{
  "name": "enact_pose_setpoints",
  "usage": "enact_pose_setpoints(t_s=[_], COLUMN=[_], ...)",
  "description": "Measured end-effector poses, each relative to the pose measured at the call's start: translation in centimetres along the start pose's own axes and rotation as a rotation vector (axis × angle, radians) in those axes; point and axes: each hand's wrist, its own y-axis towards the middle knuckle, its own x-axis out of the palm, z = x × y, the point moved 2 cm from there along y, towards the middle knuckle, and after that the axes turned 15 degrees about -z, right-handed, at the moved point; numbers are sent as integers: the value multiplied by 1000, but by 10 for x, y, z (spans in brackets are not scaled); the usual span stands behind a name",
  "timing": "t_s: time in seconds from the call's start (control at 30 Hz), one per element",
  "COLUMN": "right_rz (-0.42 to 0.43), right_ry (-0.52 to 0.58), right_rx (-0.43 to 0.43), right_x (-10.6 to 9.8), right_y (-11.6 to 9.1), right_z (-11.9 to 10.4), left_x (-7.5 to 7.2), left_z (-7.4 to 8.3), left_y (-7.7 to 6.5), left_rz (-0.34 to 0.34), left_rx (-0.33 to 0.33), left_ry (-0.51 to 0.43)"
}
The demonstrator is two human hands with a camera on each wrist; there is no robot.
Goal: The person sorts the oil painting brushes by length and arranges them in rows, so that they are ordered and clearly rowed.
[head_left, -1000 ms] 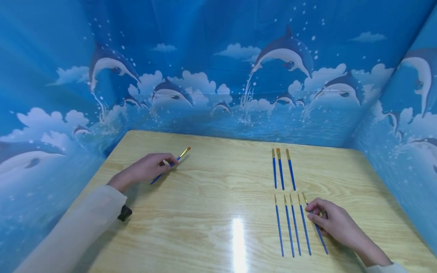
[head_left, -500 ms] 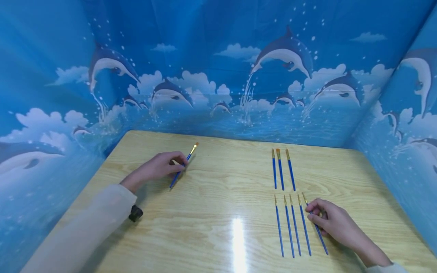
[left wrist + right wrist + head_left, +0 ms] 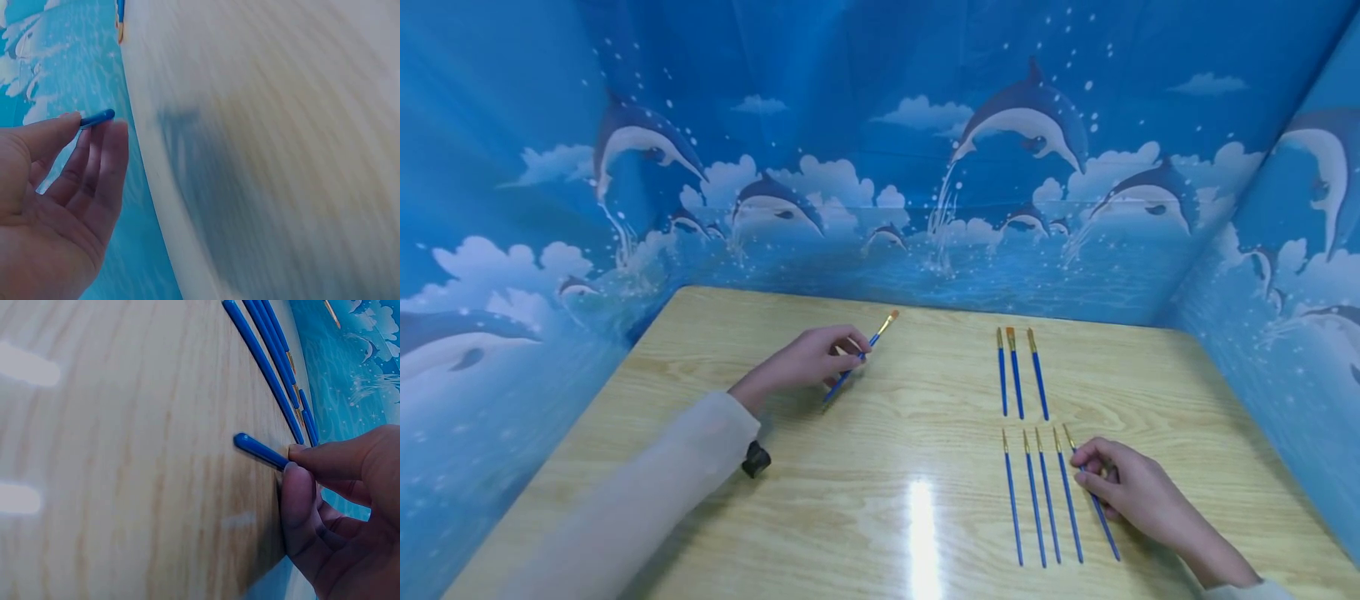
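In the head view my left hand (image 3: 816,357) pinches a blue paintbrush (image 3: 842,379) with a gold ferrule and an orange-brown tip pointing away to the right. The left wrist view shows the blue handle end (image 3: 99,117) of that brush between thumb and fingers, over the table's edge in that view. At the right, my right hand (image 3: 1131,483) pinches a thin blue paintbrush (image 3: 1105,527), the rightmost of the front row. Its rounded handle end (image 3: 253,447) sticks out past the thumb in the right wrist view. Left of it lie several thin paintbrushes (image 3: 1036,508), tips away from me.
Three thicker brushes (image 3: 1017,375) lie in a back row behind the thin ones. The wooden table (image 3: 820,517) meets a blue dolphin-print cloth (image 3: 865,167) at the back and sides. A small black object (image 3: 756,459) sits at the left cuff.
My left hand has moved to the right across the table with the brush in its fingers. The right hand and the rows of brushes have stayed in place.
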Motion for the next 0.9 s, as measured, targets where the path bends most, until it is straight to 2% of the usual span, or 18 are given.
enact_pose_setpoints(t_s=[0.23, 0.53, 0.9], right_rz=[3, 6, 0], right_ry=[0, -1, 10], right_rx=[-20, -34, -26], right_x=[1, -1, 0], right_y=[0, 0, -1], right_z=[0, -1, 2], left_x=[16, 42, 70], left_z=[26, 47, 65], left_y=[28, 64, 102], left_rz=[-1, 26, 68], left_rx=[10, -35, -19], left_ry=[1, 41, -69])
